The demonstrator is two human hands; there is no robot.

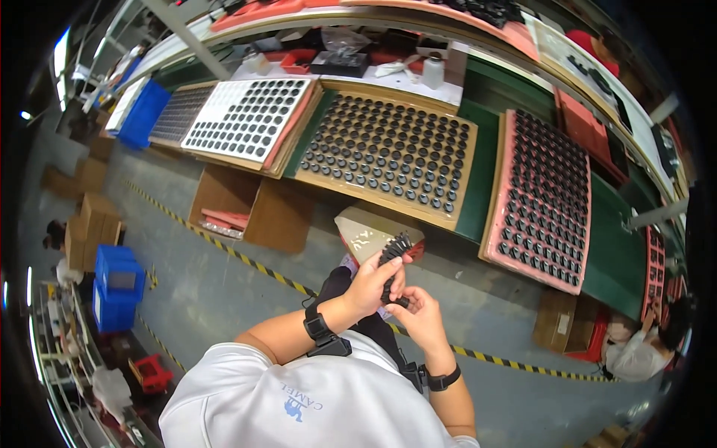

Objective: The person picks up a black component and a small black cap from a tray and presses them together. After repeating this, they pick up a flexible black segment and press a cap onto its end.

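Observation:
Near the middle of the head view, my left hand [366, 287] is closed around a curved, ribbed row of small black parts [394, 249]. Its upper end fans out above my fingers; my palm hides the middle. Just below and to the right, my right hand [424, 322] pinches the lower end of the same row. Beyond my hands, a tan tray [470, 149] holds rows of round black pieces with shiny tops. To its right lies a pink tray [502, 187] filled with similar black pieces. At its left, a white tray [218, 95] is partly filled with black rounds.
The trays rest on a green conveyor belt [470, 194]. A pale stool [366, 224] stands beneath it, beside an open cardboard box [284, 213]. Blue bins [118, 287] sit on the floor at left. A bottle [433, 72] stands behind the trays. Another person [635, 355] sits at far right.

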